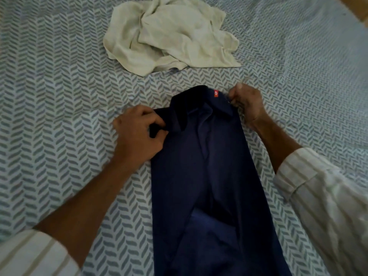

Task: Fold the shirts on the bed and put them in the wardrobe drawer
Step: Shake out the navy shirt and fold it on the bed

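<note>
A navy blue collared shirt (209, 176) lies lengthwise on the bed, its sides folded inward into a long narrow strip, collar at the far end with a small red tag. My left hand (137, 134) pinches the shirt's left shoulder edge beside the collar. My right hand (247, 104) grips the right shoulder edge at the collar's other side. A crumpled cream shirt (171, 34) lies in a heap farther up the bed, apart from both hands. The wardrobe drawer is not in view.
The bed (59, 86) is covered with a light sheet printed with grey leaf-like chevrons. A strip of brown wood (358, 8) shows at the top right corner. Both forearms wear rolled-up, pale striped sleeves.
</note>
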`<control>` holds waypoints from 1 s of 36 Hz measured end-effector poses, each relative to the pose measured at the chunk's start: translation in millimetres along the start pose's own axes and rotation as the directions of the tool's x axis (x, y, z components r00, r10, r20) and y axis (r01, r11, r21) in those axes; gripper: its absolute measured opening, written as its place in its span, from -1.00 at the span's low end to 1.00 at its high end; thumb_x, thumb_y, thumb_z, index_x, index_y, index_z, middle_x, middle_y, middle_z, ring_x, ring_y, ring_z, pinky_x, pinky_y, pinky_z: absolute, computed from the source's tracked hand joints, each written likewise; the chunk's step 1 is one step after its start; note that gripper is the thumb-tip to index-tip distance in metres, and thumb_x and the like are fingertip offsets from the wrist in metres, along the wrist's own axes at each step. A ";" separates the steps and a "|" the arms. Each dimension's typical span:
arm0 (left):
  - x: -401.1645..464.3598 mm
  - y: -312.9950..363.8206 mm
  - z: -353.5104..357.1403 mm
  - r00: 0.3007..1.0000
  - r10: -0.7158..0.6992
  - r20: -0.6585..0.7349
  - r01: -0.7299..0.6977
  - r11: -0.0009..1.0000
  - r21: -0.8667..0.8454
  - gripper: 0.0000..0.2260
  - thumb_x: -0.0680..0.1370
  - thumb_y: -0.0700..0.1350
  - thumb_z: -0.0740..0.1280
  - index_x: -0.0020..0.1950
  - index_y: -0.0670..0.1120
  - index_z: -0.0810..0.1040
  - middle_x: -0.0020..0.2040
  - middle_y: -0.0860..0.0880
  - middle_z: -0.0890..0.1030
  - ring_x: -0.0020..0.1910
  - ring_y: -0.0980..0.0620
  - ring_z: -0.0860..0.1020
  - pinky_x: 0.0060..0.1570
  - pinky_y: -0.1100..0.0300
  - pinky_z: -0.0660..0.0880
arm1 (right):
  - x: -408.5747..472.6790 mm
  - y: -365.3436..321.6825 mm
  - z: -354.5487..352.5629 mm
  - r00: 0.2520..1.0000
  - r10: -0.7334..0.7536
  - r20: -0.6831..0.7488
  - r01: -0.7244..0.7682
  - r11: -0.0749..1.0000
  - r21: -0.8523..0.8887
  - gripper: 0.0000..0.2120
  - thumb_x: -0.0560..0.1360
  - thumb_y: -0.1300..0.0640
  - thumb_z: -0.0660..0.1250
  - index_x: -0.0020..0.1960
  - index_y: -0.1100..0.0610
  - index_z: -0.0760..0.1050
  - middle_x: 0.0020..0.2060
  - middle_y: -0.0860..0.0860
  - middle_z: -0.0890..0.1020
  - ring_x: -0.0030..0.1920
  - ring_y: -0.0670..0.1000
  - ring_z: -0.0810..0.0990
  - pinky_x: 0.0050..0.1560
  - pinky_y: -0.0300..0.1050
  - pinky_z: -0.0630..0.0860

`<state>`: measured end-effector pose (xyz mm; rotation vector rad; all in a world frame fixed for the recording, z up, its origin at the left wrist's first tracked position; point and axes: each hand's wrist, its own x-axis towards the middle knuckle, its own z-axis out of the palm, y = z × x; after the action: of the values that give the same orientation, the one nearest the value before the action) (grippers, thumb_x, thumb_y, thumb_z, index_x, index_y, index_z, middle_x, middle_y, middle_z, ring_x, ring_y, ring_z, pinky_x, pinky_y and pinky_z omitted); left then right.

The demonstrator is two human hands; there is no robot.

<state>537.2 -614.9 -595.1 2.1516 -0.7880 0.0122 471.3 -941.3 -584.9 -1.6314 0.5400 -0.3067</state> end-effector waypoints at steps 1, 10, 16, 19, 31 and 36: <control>0.0 -0.9 1.3 1.000 -0.003 0.010 0.003 1.000 -0.008 -0.85 0.37 0.09 0.38 -0.14 0.08 0.66 -0.01 0.12 0.53 0.05 -0.01 0.55 0.13 -0.24 0.45 | -0.7 0.6 -0.5 1.000 -0.006 -0.003 0.006 1.000 -0.015 -0.47 0.24 -0.37 0.52 -0.22 0.09 0.55 -0.32 -0.05 0.64 -0.29 -0.07 0.54 -0.18 -0.21 0.46; 10.0 10.2 -5.6 0.973 -0.177 0.147 0.172 0.984 0.046 -0.84 0.39 0.06 0.51 -0.21 0.24 0.55 0.09 0.16 0.51 0.23 0.05 0.40 0.20 0.08 0.12 | -26.2 -41.9 24.0 0.972 0.229 0.058 -0.217 0.963 -0.159 -0.84 0.42 0.30 0.47 -0.21 0.05 0.72 -0.25 -0.04 0.72 -0.22 -0.06 0.66 -0.01 -0.10 0.58; 21.7 40.8 -52.1 0.883 -0.300 0.360 0.419 0.849 -0.322 -0.90 0.39 -0.01 0.54 -0.18 0.04 0.66 -0.23 0.07 0.64 -0.14 0.04 0.60 -0.04 0.15 0.54 | -73.9 -82.0 41.0 0.976 0.204 -0.076 -0.215 0.958 -0.188 -0.84 0.48 0.37 0.44 -0.13 0.12 0.62 -0.32 -0.06 0.66 -0.32 -0.13 0.61 -0.27 -0.27 0.54; 4.9 51.5 -61.6 0.924 -0.285 0.254 0.354 0.890 -0.288 -0.95 0.47 -0.16 0.50 -0.09 -0.05 0.71 -0.14 0.04 0.69 -0.08 0.04 0.63 0.03 0.15 0.55 | -87.6 -98.8 32.1 0.983 0.130 -0.128 -0.158 0.959 -0.236 -0.80 0.43 0.42 0.47 -0.17 0.14 0.59 -0.29 0.01 0.64 -0.28 -0.08 0.59 -0.15 -0.20 0.53; -66.8 86.9 -70.2 0.855 -0.471 0.217 0.519 0.782 -0.345 -0.91 0.52 -0.20 0.44 -0.02 -0.03 0.64 -0.25 -0.02 0.64 -0.24 0.05 0.59 -0.20 0.26 0.53 | -174.6 -114.6 -19.3 0.999 -0.005 -0.037 -0.013 0.882 -0.472 -0.77 0.38 0.43 0.51 -0.11 0.11 0.69 -0.17 0.00 0.70 -0.20 -0.24 0.63 -0.05 -0.41 0.49; -96.1 88.4 -63.1 0.726 -0.570 0.386 0.688 0.588 -0.425 -0.83 0.58 -0.31 0.25 0.04 -0.10 0.58 -0.04 -0.23 0.66 -0.18 -0.08 0.65 -0.18 0.07 0.64 | -214.2 -74.4 -32.7 0.995 0.081 0.053 -0.038 0.830 -0.557 -0.75 0.36 0.39 0.53 -0.19 0.05 0.71 -0.16 -0.06 0.73 -0.07 -0.11 0.68 0.08 -0.26 0.53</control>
<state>428.0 -560.1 -517.0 1.7619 -0.0418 -0.7497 285.0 -854.9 -483.2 -2.1773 0.6616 -0.0325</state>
